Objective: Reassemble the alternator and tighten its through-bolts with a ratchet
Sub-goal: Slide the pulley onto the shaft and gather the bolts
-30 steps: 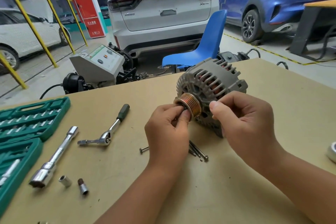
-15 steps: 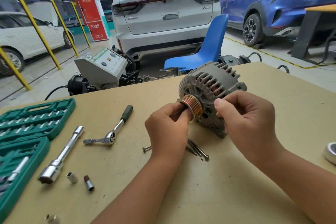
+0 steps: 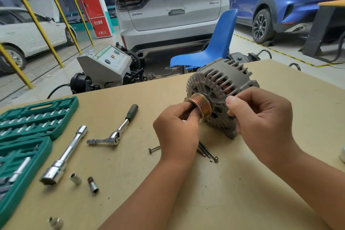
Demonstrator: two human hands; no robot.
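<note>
We have the alternator [image 3: 220,95] propped on its edge on the tan surface [image 3: 214,192], pulley end turned toward us. Our left hand [image 3: 177,132] pinches the ribbed copper-coloured pulley [image 3: 202,105] between thumb and curled fingertips, while our right hand [image 3: 261,117] wraps its curled fingers over the right side of the housing, thumb up against the front face.

We judge the alternator to be heavy and rigid: a cast, finned shell with copper windings showing through the slots. The fins give a sure grip around the rim, so the body is the place to hold it. The pulley probably spins on its shaft, so it steadies poorly and should not carry the weight. Fingers are best kept out of the slots, where the windings could be nicked.

Just in front of the alternator, partly under our left wrist, lie the through-bolts [image 3: 207,152], loose on the surface, so we judge the tightening not yet begun. Left of the alternator rests the ratchet [image 3: 116,135] with its dark handle pointing up and away. Further left is a chrome extension bar [image 3: 63,157], with two small sockets [image 3: 84,182] nearer us. At the far left, well apart from the alternator, sits the open green socket case [image 3: 33,117]. Beyond the alternator stand a blue chair [image 3: 211,50] and parked cars.
</note>
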